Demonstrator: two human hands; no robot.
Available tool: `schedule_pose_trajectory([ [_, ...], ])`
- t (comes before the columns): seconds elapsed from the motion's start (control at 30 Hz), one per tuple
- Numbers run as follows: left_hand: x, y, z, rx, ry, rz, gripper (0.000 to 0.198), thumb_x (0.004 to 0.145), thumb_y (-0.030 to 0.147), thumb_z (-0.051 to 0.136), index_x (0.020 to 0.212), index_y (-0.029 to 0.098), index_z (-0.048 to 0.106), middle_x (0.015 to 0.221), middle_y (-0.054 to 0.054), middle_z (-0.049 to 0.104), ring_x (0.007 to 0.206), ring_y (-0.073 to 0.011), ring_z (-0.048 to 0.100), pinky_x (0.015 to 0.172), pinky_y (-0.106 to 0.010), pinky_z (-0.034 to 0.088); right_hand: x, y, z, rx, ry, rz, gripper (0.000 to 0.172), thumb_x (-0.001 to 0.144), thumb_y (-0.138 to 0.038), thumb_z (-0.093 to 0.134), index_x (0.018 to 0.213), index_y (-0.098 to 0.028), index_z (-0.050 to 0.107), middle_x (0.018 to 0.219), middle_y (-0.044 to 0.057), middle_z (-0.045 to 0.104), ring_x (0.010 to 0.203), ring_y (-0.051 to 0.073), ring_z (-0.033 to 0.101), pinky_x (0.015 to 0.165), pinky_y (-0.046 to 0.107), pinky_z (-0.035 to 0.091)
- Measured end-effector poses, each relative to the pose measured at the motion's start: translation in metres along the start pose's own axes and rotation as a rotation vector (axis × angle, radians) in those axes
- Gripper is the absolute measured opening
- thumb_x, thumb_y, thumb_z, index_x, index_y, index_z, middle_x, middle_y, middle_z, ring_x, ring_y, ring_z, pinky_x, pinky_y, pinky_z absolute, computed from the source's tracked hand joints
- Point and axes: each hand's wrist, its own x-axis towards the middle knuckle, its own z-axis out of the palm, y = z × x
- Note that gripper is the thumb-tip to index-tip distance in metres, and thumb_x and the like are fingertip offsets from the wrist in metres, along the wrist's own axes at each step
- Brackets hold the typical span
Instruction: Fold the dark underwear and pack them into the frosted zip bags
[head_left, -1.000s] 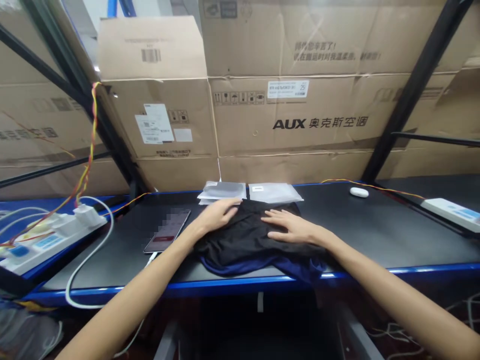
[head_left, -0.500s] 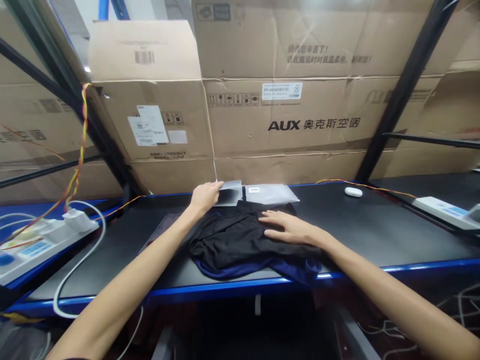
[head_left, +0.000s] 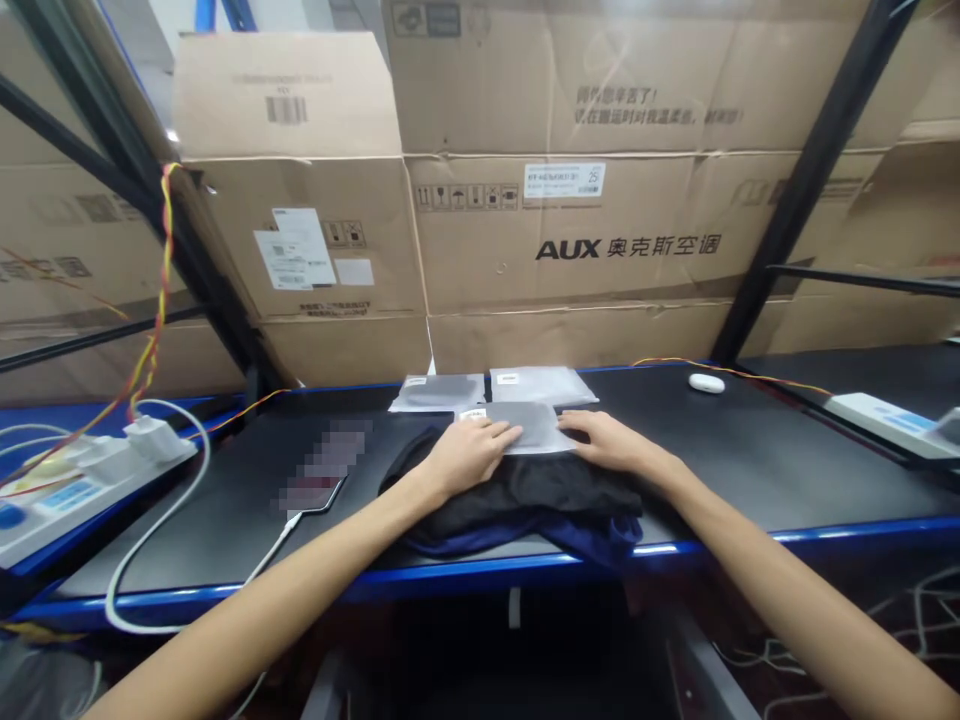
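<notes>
Frosted plastic wraps a flat packet [head_left: 534,428] lying on top of bunched black cloth [head_left: 547,485], with a small white label at its ten o'clock corner. The cloth spreads out beneath it, mostly toward six o'clock, where a dark blue edge shows along the near side.

On the packet's eight o'clock side rests the left hand [head_left: 472,452], its fingers lying close together over the plastic; whether the thumb pinches from below cannot be told. At three o'clock the right hand [head_left: 611,440] touches the edge, thumb and fingers a little apart; a firm grip there cannot be made out either.

As I judge it, the step in hand is placing or straightening the packet on the cloth. The next move calls for both hands keeping it level and taking the thin edges lightly, since the soft fabric below could ruck up or slide along.

Farther off, a second packet [head_left: 439,393] lies at ten o'clock and a third packet [head_left: 544,386] at twelve. A phone [head_left: 324,490] sits toward nine, a white cable [head_left: 271,552] at its near end. Cardboard [head_left: 480,260] stands behind at twelve o'clock.
</notes>
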Motion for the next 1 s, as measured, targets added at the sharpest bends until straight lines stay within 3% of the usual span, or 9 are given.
schedule_pose_trajectory([
  [0.13,-0.017,-0.020,-0.020,-0.135,-0.047,0.121,0.072,0.079,0.012,0.053,0.149,0.027,0.041,0.149,-0.005,0.048,0.135,-0.0272,0.046,0.115,-0.043,0.035,-0.001,-0.003,-0.002,0.033,-0.007,-0.013,0.035,0.083,-0.019,0.051,0.113,-0.018,0.069,0.124,0.011,0.068,0.112,0.028,0.063,0.098,0.041,0.049],
  [0.27,-0.045,-0.039,-0.031,-0.181,-0.037,0.100,0.082,0.071,0.006,0.051,0.149,0.027,0.039,0.157,-0.003,0.037,0.143,-0.0250,0.036,0.120,-0.040,0.029,0.000,-0.008,-0.006,0.044,-0.003,-0.020,0.032,0.085,-0.019,0.049,0.110,-0.021,0.070,0.119,0.009,0.070,0.106,0.026,0.065,0.095,0.039,0.050],
  [0.43,-0.064,-0.057,-0.018,-0.171,0.073,0.046,0.055,0.082,0.012,0.051,0.136,0.025,0.055,0.146,-0.004,0.052,0.132,-0.0214,0.050,0.113,-0.037,0.039,0.001,-0.012,-0.007,0.064,0.018,-0.014,0.032,0.091,-0.021,0.043,0.104,-0.020,0.071,0.113,0.008,0.072,0.101,0.025,0.067,0.092,0.038,0.051],
  [0.57,-0.068,-0.065,-0.008,-0.111,0.239,0.092,0.023,0.093,0.021,0.051,0.109,0.023,0.068,0.125,-0.004,0.068,0.114,-0.0183,0.064,0.100,-0.031,0.049,0.001,-0.010,-0.005,0.056,0.032,0.030,0.033,0.090,-0.020,0.043,0.107,-0.023,0.072,0.113,0.006,0.074,0.101,0.024,0.068,0.092,0.038,0.052],
  [0.7,-0.071,-0.066,0.000,-0.046,0.328,0.184,0.017,0.096,0.022,0.051,0.094,0.021,0.067,0.109,-0.003,0.074,0.097,-0.0159,0.069,0.083,-0.026,0.053,0.003,-0.010,-0.002,0.032,0.185,0.081,0.032,0.091,-0.021,0.046,0.108,-0.020,0.073,0.112,0.009,0.074,0.103,0.026,0.069,0.095,0.040,0.051],
  [0.8,-0.072,-0.063,0.002,-0.043,0.310,0.193,0.018,0.097,0.020,0.049,0.093,0.021,0.066,0.101,-0.003,0.074,0.091,-0.0146,0.069,0.078,-0.024,0.052,0.007,-0.020,-0.003,0.042,0.286,-0.013,0.028,0.091,-0.024,0.052,0.108,-0.020,0.073,0.114,0.009,0.074,0.107,0.027,0.068,0.098,0.041,0.050],
  [0.87,-0.071,-0.061,0.002,-0.048,0.295,0.177,0.018,0.096,0.020,0.048,0.092,0.020,0.066,0.094,-0.004,0.073,0.087,-0.0142,0.069,0.077,-0.023,0.051,0.013,-0.036,-0.006,0.061,0.254,-0.134,0.024,0.091,-0.025,0.055,0.107,-0.023,0.073,0.112,0.006,0.075,0.104,0.025,0.068,0.096,0.039,0.051],
  [1.0,-0.069,-0.057,0.002,-0.052,0.288,0.134,0.015,0.093,0.019,0.050,0.087,0.019,0.064,0.086,-0.003,0.071,0.080,-0.0142,0.067,0.072,-0.022,0.049,0.032,-0.081,-0.008,-0.013,0.049,-0.286,0.021,0.091,-0.021,0.059,0.108,-0.021,0.072,0.106,0.006,0.075,0.096,0.022,0.068,0.088,0.034,0.051],
])
